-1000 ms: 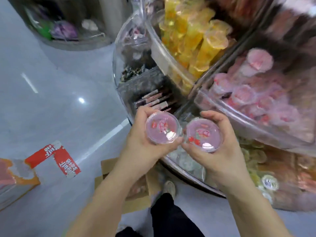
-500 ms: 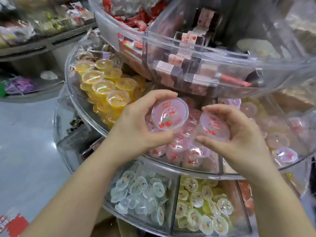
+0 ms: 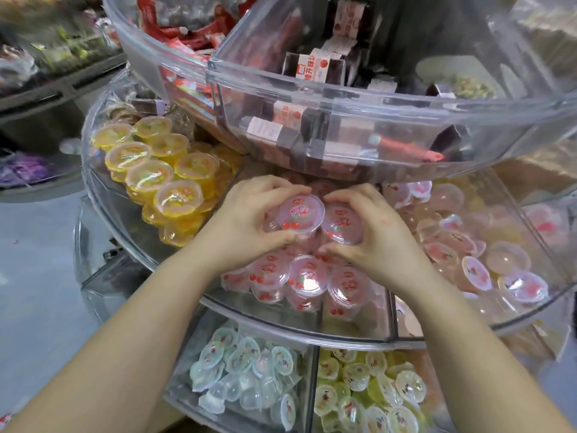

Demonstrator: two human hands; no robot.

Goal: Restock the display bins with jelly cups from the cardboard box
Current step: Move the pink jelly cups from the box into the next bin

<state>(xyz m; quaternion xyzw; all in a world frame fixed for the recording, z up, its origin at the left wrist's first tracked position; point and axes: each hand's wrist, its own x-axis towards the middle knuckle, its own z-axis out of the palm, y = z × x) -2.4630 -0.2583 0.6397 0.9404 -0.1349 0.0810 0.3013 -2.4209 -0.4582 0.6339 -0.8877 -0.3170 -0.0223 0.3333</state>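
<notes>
A: Room around the pink jelly bin (image 3: 312, 326)?
B: Tight above: rim of the top tier (image 3: 374, 107) overhanging just behind the knuckles. Clear divider walls on both sides, yellow jelly cups (image 3: 162, 170) left, pale peach cups (image 3: 468, 245) right.
A: Hands?
B: Both palms down, wrists angled inward, fingertips nearly meeting. Left hand (image 3: 246, 220) curled round 1 pink jelly cup (image 3: 301, 214); right hand (image 3: 377, 235) curled round a 2nd pink cup (image 3: 342, 225). The 2 cups touching, lids up, just over the pile of pink cups (image 3: 307, 276).

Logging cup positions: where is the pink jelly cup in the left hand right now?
In the head view it sits centre frame, the pink jelly cup gripped by the left hand over the pink-cup bin, touching the right hand's cup.
</notes>
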